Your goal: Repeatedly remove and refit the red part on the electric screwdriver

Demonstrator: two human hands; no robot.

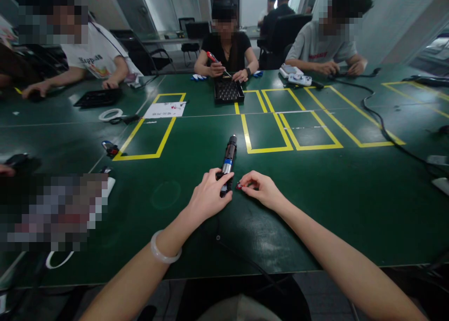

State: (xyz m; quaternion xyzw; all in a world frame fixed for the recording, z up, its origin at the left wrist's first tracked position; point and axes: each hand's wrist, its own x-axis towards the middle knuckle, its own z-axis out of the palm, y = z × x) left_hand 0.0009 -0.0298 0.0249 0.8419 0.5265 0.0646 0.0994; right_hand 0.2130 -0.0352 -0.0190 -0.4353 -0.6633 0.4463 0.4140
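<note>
My left hand (210, 190) is closed round the near end of a black cylindrical device (229, 155) with silver and blue bands, which looks like the inside of an electric screwdriver. It lies on the green table, its narrow tip pointing away from me. Just to the right, my right hand (264, 189) pinches a small red part (239, 186) between thumb and fingertips, close beside the device. What exactly the red part is, I cannot make out. My left fingers hide some of the device's near end.
Yellow tape rectangles (270, 150) mark the green table (315, 209). Across from me a person works over a black tray (229, 96) with a red-handled screwdriver (212, 57). A paper sheet (164, 110) and a tape roll (110, 115) lie left; a black cable (372, 108) runs along the right.
</note>
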